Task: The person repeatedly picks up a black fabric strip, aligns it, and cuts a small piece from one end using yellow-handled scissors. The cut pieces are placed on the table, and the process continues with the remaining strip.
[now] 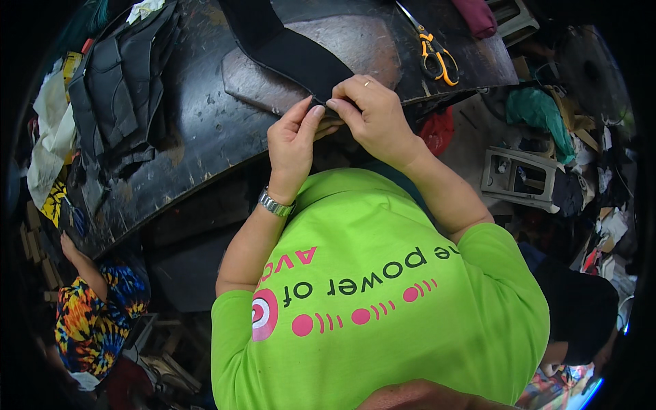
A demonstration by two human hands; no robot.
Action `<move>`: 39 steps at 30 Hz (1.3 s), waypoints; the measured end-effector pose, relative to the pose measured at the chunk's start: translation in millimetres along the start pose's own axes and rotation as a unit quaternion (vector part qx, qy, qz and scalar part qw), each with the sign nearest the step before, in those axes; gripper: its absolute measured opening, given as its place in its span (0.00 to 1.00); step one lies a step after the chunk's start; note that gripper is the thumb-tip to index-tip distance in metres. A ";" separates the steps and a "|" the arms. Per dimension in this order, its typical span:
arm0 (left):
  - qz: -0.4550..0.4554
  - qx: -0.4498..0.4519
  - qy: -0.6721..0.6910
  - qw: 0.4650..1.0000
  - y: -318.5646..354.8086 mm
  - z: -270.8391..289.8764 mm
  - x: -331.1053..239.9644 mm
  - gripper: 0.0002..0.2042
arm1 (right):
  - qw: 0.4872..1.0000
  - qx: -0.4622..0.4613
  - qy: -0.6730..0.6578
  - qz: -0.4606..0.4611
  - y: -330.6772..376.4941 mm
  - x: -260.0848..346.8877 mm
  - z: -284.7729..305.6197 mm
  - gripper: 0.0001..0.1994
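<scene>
A dark, scuffed bench (205,123) is seen from above, w/ a worn grey patch near its middle. Yellow-handled scissors (437,58) lie on it toward the right, well apart from the hands; a stack of black cut pieces (119,89) sits at the left, pale cloth scraps (51,137) beside that at the rim. A maroon bundle (475,15) is cut off by the top edge. A second person in a multicolour print top (96,314) is partly seen at lower left, one hand up at the bench edge. Cluttered floor at right is hard to make out.

The near edge of the bench is hidden behind the green shirt (383,294).

A black fabric strip (294,51) runs from the top edge down to the hands at the near side of the bench. Its end is pinched by the right hand (376,119), thumb and fingers pressed together on it. The left hand (294,140), w/ a metal watch (275,203) at the wrist, has its fingertips closed on the same end; exact grip partly hidden.
</scene>
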State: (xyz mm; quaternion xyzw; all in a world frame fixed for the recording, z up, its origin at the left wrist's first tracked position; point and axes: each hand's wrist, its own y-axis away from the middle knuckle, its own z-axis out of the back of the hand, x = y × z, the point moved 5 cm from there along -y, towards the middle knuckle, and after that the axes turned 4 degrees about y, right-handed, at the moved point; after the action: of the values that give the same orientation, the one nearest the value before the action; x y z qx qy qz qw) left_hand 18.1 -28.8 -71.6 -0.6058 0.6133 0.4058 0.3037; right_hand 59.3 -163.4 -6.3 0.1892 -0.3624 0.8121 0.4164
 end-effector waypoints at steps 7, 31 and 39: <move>0.020 0.010 0.018 1.000 -4.0 -3.6 -2.3 0.10 | 0.997 -0.004 -0.044 -0.060 -2.0 -1.9 2.2 0.05; 0.056 0.007 -0.017 0.998 -5.7 1.9 -10.9 0.05 | 0.999 -0.003 0.036 0.023 4.2 5.0 0.0 0.08; 0.011 0.010 -0.006 1.000 -4.3 5.8 -17.3 0.05 | 0.999 0.012 0.030 0.036 8.5 22.1 9.8 0.10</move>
State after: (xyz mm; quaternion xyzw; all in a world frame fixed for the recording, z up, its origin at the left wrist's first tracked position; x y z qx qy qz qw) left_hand 23.0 -15.0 -60.0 -0.5934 0.6220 0.4070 0.3087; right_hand 39.6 -162.1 10.0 0.1561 -0.3467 0.8362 0.3953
